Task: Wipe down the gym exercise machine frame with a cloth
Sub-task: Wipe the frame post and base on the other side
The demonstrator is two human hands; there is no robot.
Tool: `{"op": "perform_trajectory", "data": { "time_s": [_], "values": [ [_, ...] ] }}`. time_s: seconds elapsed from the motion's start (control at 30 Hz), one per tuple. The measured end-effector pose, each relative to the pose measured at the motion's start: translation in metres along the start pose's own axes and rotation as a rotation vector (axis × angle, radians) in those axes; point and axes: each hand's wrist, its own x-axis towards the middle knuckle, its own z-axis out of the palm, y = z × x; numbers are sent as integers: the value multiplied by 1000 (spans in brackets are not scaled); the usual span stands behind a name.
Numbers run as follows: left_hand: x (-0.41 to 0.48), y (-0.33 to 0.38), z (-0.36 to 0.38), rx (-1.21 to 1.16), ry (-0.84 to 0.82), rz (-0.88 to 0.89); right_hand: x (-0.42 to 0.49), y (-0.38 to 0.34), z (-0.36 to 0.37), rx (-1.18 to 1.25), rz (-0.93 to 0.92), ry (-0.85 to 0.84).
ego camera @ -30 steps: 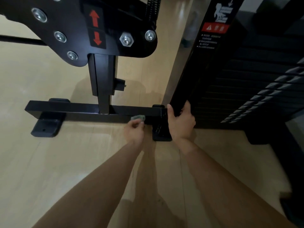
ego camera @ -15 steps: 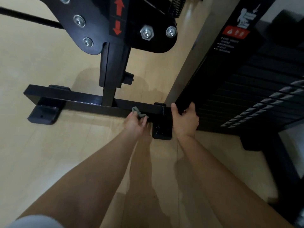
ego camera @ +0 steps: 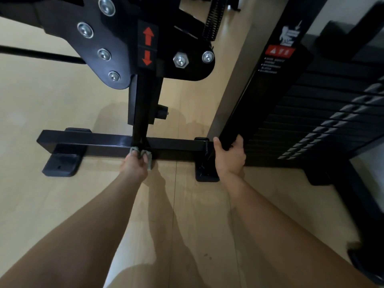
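Pale floor (ego camera: 62, 204) under a glossy black frame (ego camera: 143, 100). Left grip (ego camera: 135, 165) pinches crumpled grey-green cloth (ego camera: 148, 157) on its base bar (ego camera: 93, 140); right grip (ego camera: 229, 157) clasps the upright (ego camera: 259, 90)

gym | weight stack (ego camera: 324, 113) | black machine frame (ego camera: 99, 142) | wood floor (ego camera: 41, 204)

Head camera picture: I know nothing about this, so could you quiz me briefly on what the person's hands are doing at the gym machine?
1. True or false: the left hand holds the cloth against the floor bar, at the foot of the centre post.
2. What does the right hand grip? A) a spray bottle B) the black upright beside the weight stack C) nothing
3. Fill the gap: the red arrows point up and ____.

Key: 1 true; 2 B; 3 down.
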Motion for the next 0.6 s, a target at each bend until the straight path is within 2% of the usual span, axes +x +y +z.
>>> {"op": "perform_trajectory", "data": {
  "time_s": [0.1, 0.17, 0.27, 0.37, 0.47, 0.5, 0.57, 0.6],
  "values": [
    [-4, -19, 7, 1, -53, -167, 2, 1, -2, 39, 14, -22],
    [-18, -34, 21, 98, -106, -190, 2, 1, -3, 52, 27, -25],
    [-23, -45, 32, 116, -144, -186, 2, 2, -5, 55, 21, -39],
    [-8, -35, 25, 85, -84, -108, -2, 5, -2, 16, 20, -42],
    [3, -17, 9, -27, -61, -12, -21, -7, 9, -39, 76, 28],
    [0, -9, 5, -51, -73, -34, -32, -15, 16, -47, 90, 56],
    [9, 12, -3, -213, -102, -79, -59, -35, 35, 12, 40, 30],
    [18, 22, -11, -148, -150, -51, -70, -46, 45, 65, -18, -28]
  ]
}}
